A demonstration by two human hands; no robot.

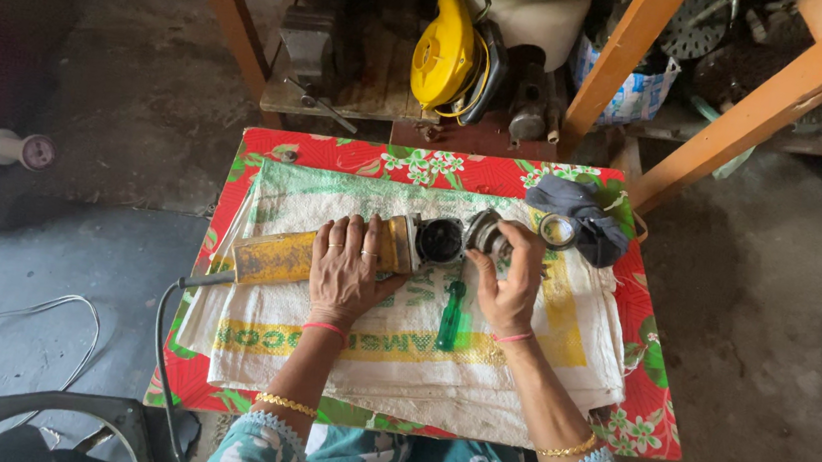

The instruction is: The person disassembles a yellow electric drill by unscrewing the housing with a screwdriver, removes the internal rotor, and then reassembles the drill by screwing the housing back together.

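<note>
Grinder body (328,253), yellow and worn, is pinned at the centre of the frame under the left hand (347,270), whose fingers (355,236) are spread flat across the casing with the thumb hooked round its open front end. Just to the right, the detached gear head (484,233) is pinched between the thumb and curled fingers (527,247) of the right hand (509,286), held close to the dark open mouth (441,241) of the casing but apart from it.

A slip is judged possible: the gear head is gripped only at its edge, and if tilted it could be dropped onto the woven sack (398,360) or be jammed crooked against the casing. The body, held by flat pressure alone, could roll on the soft cloth.

Below the gap between the hands a green screwdriver (450,315) is laid on the sack, untouched. A metal ring (558,231) and a dark rag (583,217) are seen at the upper right, beside the right fingertips. The power cord (165,338) is trailed off the floral tablecloth (647,384) at lower left. A yellow machine (445,54) is stored at upper centre.
</note>
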